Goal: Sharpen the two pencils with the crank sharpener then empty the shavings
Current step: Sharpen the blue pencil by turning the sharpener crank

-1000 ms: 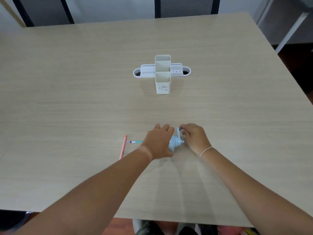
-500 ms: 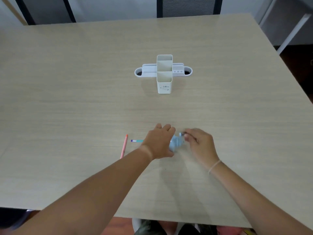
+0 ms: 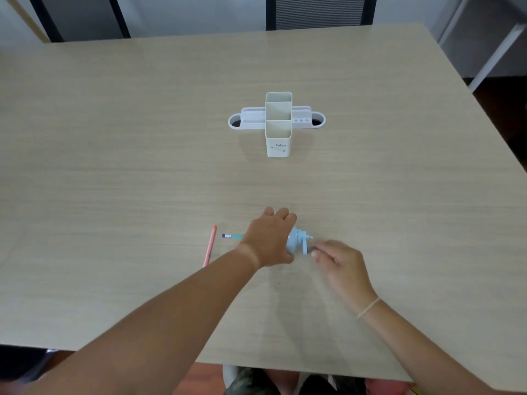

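Two hands share the work at the near middle of the pale wood-grain table (image 3: 114, 166). The left hand (image 3: 269, 238) is clenched over the small light-blue plastic crank sharpener (image 3: 295, 243), pinning it to the tabletop. The right hand (image 3: 339, 262) sits at the sharpener's 4 o'clock and pinches the knob of the blue crank handle (image 3: 306, 245) between fingertips (motion blur hides the exact hold). A teal pencil with a purple end (image 3: 232, 236) pokes out at the sharpener's 9 o'clock, its tip apparently inside. A slim salmon-pink pencil (image 3: 210, 246) lies loose farther toward 9 o'clock, apart from both hands.

To crank well, the left hand should press straight down so the light body cannot skid or tip, and the teal pencil should stay level and fed gently inward. Smooth, full circles with the right hand likely beat jerky ones, which risk snapping the lead. A white plastic desk organiser (image 3: 278, 124) stands well off at 12 o'clock.
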Motion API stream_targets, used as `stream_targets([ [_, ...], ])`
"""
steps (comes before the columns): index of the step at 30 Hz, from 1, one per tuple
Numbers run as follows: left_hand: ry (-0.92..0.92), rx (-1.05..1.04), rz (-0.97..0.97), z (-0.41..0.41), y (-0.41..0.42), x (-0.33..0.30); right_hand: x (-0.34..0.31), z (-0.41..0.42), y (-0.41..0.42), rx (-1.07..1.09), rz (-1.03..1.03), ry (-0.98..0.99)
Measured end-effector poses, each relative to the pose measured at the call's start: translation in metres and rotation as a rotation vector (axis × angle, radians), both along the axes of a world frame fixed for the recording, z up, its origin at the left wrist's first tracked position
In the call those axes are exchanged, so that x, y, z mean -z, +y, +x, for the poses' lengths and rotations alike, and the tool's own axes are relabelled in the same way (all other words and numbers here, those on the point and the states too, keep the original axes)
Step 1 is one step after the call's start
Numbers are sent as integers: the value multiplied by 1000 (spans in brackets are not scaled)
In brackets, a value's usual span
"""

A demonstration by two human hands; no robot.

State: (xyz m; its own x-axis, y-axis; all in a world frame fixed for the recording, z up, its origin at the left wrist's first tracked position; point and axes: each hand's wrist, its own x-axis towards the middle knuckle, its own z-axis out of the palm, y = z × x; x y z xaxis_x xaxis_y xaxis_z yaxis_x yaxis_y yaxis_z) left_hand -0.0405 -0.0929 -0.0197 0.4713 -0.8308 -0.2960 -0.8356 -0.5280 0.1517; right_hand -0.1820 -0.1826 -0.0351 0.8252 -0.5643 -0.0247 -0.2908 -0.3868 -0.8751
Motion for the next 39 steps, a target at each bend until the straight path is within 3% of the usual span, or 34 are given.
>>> stream_targets([
  [4,-6,14,10,0,-1,0,-8,44,-31,41,-33,-41],
  [11,8,-9,1,-1,0,2,33,34,-25,-129,-87,276],
  [15,10,5,-4,1,0,3,10,-9,1,-94,-46,109],
  [17,11,17,-12,1,1,3,-6,2,-2,7,-10,-17],
  [20,10,24,-9,1,2,2,-11,39,-27,57,-50,-42],
  [26,4,4,4,-1,0,1,28,29,-21,-113,-116,290],
  [29,6,9,-7,1,0,2,18,-3,-6,-168,-109,174],
  [39,-1,44,3,2,1,0,-12,20,-11,62,-83,-84],
])
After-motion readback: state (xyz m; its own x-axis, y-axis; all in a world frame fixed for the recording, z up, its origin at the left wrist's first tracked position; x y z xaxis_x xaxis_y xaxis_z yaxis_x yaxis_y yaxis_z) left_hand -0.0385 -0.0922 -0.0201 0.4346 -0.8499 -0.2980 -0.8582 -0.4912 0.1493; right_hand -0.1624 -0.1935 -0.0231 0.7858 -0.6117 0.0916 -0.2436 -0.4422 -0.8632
